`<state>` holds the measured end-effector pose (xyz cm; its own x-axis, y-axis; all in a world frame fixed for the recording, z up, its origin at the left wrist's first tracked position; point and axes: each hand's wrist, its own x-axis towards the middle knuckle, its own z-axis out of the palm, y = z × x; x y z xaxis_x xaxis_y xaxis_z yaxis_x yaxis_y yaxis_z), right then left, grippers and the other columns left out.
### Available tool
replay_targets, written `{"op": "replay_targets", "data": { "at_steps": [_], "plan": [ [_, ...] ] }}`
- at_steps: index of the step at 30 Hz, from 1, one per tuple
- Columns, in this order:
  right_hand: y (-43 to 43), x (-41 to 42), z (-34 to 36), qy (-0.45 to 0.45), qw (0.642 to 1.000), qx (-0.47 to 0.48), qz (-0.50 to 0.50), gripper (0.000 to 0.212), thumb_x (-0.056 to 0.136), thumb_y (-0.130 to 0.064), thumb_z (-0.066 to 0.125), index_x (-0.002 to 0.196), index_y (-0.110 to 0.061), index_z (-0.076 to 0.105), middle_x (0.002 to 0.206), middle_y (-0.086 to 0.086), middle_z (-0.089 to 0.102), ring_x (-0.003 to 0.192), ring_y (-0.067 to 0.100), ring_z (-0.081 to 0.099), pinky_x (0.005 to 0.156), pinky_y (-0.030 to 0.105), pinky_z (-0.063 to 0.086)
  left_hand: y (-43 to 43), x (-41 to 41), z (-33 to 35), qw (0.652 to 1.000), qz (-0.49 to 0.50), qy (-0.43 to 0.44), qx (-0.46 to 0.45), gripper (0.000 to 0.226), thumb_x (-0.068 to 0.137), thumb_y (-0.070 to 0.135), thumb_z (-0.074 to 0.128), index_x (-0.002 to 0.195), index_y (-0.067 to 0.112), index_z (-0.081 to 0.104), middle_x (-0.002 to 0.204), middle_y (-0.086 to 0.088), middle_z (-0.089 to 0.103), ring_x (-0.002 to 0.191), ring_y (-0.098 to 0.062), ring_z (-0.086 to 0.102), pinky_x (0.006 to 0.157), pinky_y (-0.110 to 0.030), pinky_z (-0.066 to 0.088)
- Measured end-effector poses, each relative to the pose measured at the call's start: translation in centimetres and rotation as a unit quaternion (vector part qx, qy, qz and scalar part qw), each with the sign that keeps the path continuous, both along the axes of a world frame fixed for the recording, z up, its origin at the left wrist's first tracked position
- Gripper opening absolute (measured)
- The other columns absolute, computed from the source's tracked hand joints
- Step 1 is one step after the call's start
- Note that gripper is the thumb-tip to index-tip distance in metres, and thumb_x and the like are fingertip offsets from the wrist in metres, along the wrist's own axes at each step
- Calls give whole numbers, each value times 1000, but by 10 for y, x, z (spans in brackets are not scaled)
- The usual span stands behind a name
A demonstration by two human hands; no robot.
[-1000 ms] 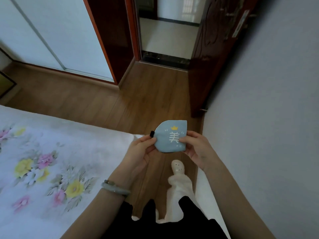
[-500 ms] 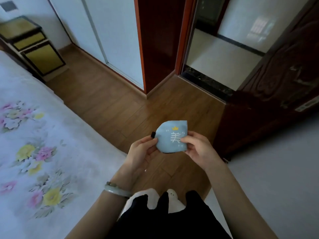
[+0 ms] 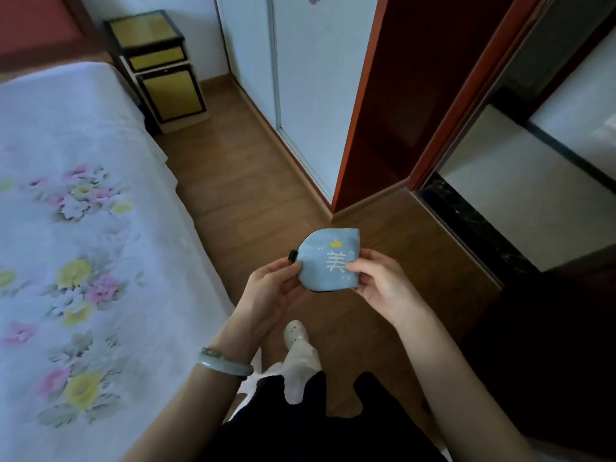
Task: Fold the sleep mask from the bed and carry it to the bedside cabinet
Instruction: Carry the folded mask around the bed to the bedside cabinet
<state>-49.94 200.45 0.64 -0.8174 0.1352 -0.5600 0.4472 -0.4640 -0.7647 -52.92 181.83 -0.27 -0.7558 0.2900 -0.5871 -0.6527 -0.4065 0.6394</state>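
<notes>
Mask (image 3: 328, 261), folded, is held in the air over the floor, beside the bed (image 3: 83, 228), pinched at its left edge by the left hand (image 3: 271, 291) and at its right by the right hand (image 3: 380, 288). Cabinet (image 3: 160, 65) stands well ahead-left, at the bed's head.

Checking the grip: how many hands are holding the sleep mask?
2. The left hand pinches the sleep mask at its left edge; the right hand pinches its right edge, above the floor.
</notes>
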Motion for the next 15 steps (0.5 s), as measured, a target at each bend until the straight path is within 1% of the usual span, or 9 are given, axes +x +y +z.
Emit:
{"op": "replay_targets", "data": {
  "at_steps": [5,9,15],
  "plan": [
    [9,-107,2,-12,999,0,40,20,79,4,62,94,-9,66,87,7,74,82,19,72,60,25,55,7,-92,2,999,40,-6,8,17,87,0,60,103,-5,64,89,-13,75,81,-20,73,66,-26,58],
    [5,-187,9,-2,996,1,85,20,80,3,61,96,-8,66,91,8,73,81,18,72,59,24,55,2,-159,10,997,72,-5,1,21,88,1,59,107,-7,63,91,-14,75,81,-20,73,65,-26,58],
    [-7,-285,11,-4,991,-12,134,19,80,6,59,94,-6,66,85,8,73,77,19,71,61,26,57,-12,-240,12,994,109,6,-20,20,89,2,59,106,-7,64,88,-11,76,82,-19,74,65,-24,58]
  ]
}}
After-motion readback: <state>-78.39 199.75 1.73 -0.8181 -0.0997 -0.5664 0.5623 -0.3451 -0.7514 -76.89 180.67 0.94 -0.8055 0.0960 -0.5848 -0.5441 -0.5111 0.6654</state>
